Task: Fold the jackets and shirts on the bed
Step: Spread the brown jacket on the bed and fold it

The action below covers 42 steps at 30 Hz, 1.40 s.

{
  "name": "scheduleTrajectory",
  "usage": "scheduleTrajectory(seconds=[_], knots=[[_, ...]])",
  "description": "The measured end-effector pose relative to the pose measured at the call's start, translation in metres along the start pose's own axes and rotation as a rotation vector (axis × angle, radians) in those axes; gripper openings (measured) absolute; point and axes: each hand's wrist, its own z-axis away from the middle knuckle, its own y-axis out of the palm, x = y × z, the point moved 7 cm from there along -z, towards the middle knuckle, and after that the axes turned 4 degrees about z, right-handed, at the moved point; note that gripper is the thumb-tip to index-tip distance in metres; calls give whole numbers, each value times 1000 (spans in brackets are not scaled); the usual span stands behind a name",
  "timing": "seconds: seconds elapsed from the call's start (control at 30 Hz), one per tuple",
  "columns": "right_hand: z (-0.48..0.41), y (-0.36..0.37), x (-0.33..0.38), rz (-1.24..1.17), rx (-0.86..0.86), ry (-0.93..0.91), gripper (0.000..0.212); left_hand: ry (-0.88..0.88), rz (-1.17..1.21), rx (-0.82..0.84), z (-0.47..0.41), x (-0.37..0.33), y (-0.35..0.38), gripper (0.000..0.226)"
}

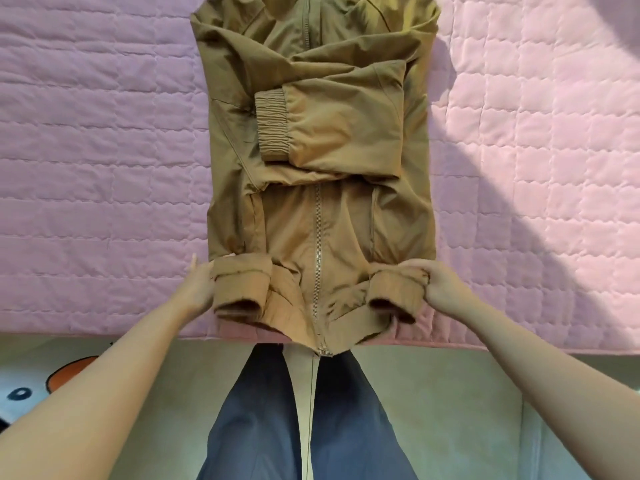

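A tan zip-up jacket (311, 140) lies front-up on the pink quilted bed (104, 168), its collar at the far end and both sleeves folded across the chest, one ribbed cuff (272, 126) showing. The hem hangs slightly over the near bed edge. My left hand (199, 285) grips the rolled-up left corner of the hem. My right hand (438, 284) grips the rolled right corner. The zipper (317, 258) runs down the middle between my hands.
The bed's near edge (104, 336) runs across the view just below my hands. Beneath it is a pale floor and, at the lower left, a mat with a cartoon print (34, 386). The person's dark blue trousers (311, 427) stand against the bed.
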Motion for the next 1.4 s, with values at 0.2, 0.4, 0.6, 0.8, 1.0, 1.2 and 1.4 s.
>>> scheduleTrajectory(seconds=[0.2, 0.4, 0.6, 0.8, 1.0, 1.2, 1.4], knots=[[-31, -68, 1, -702, -199, 450, 35, -400, 554, -72, -33, 2, -48, 95], [-51, -75, 7, -379, -340, 481, 31, -468, 561, -302, -50, 0, -52, 80], [-63, -75, 9, -713, -277, 389, 55, -244, 738, -290, -58, -18, -59, 42], [-60, -99, 39, -1108, 53, 142, 48, -41, 978, 126, -51, -55, -83, 69], [-112, -153, 69, -1075, -195, 119, 37, 30, 1033, -109, -98, -96, -138, 28], [-145, -131, 46, -284, -504, 401, 44, -194, 578, -394, -140, -65, -125, 35], [-106, -105, 19, -634, -466, 476, 61, -261, 692, -265, -103, -33, -110, 79]])
